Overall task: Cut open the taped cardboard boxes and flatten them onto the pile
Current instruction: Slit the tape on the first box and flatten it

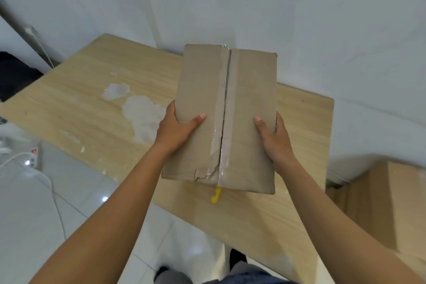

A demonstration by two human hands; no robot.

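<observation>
Cardboard box [250, 90]: dead centre of view, held in the air above the tabletop [80, 90], taped face up toward the camera. The tape strip [221, 108] runs 12 to 6 along the centre seam, with a dark line down the middle. It looks slit or parting, and the card is torn at the 6 o'clock end.

Left hand [175, 130] grips the box's 9 o'clock edge and right hand [275, 143] the 3 o'clock edge, both low on the sides. Each thumb lies flat on the top face. The other fingers [171, 108] curl round the edges out of sight, so I cannot tell their spread. The grip is probably symmetric to keep the seam clear and the box level for turning or setting down.

Yellow object [216, 195] on the tabletop, peeking from under the box at 6; possibly a cutter, unsure.

More cardboard [391, 203] at 4 o'clock. Power strip [33, 157] on the floor at 9.
</observation>
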